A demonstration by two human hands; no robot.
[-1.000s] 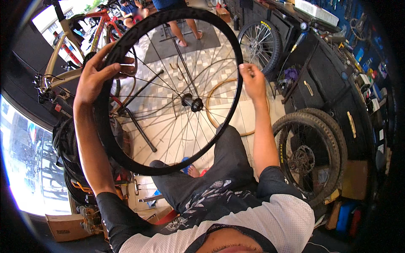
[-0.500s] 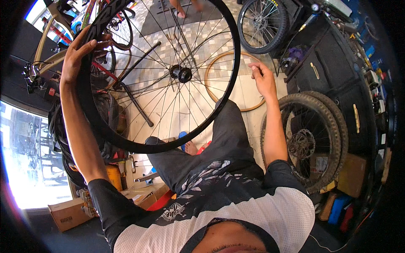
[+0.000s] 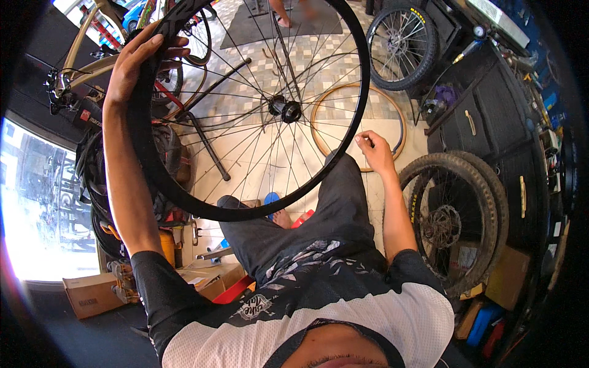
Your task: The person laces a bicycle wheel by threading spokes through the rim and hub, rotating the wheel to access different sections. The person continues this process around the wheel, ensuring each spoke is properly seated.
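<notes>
So the big spoked wheel [image 3: 245, 110] with its black tire is up in the air in front of the person, hub [image 3: 285, 110] roughly at the middle of the view, bottom of the rim hanging just above the lap. Left hand [image 3: 138, 64] is wrapped over the tire at the upper left, fingers curled on the tread, and it looks like it carries the whole wheel. Right hand [image 3: 375, 152] is off the wheel, loosely curled near the right knee, holding nothing as far as I can tell.

If I were doing this one-handed hold, I'd keep the grip high on the tire like that so the wheel hangs plumb and doesn't swing. Watch the spokes [image 3: 257, 165] near the knee, easy to snag. I'd bring the free hand onto the rim on the opposite side before turning or tilting anything; two contact points give way more control.

Other stuff around: a tan tire hoop [image 3: 399, 119] on the tiled floor behind, a knobby wheel [image 3: 454, 214] leaning at the right, a bike frame [image 3: 80, 55] at the upper left.
</notes>
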